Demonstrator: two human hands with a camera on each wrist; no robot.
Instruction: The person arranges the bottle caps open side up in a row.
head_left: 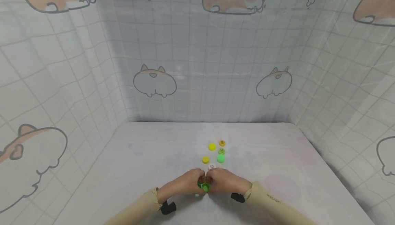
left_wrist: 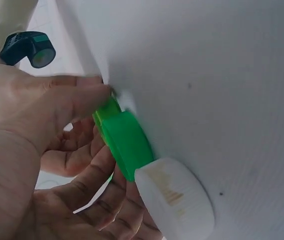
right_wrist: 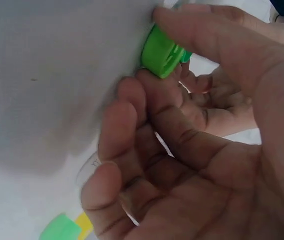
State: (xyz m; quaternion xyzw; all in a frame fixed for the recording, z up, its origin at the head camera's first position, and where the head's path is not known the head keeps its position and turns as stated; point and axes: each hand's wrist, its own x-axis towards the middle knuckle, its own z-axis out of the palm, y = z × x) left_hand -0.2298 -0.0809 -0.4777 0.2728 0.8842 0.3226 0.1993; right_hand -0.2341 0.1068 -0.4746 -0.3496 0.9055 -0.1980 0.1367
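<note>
In the head view, my left hand (head_left: 190, 181) and right hand (head_left: 227, 181) meet low in the middle around a lime green cap (head_left: 205, 186). My left hand (left_wrist: 89, 140) has its thumb and fingers curled round a green cap (left_wrist: 127, 142), which stands on edge against the lime green one (left_wrist: 107, 111). Beside it is a white cap (left_wrist: 174, 200), near the left fingertips. The right hand (right_wrist: 191, 130) pinches the lime green cap (right_wrist: 159, 51) between thumb and index finger; its other fingers are loosely curled.
Beyond the hands on the white table (head_left: 148, 156) lie a white cap (head_left: 211, 166), yellow caps (head_left: 212, 146) (head_left: 205, 160), an orange cap (head_left: 222, 143), a lime cap (head_left: 222, 151) and a light green cap (head_left: 220, 158). Patterned curtains (head_left: 197, 53) surround the table's back and sides.
</note>
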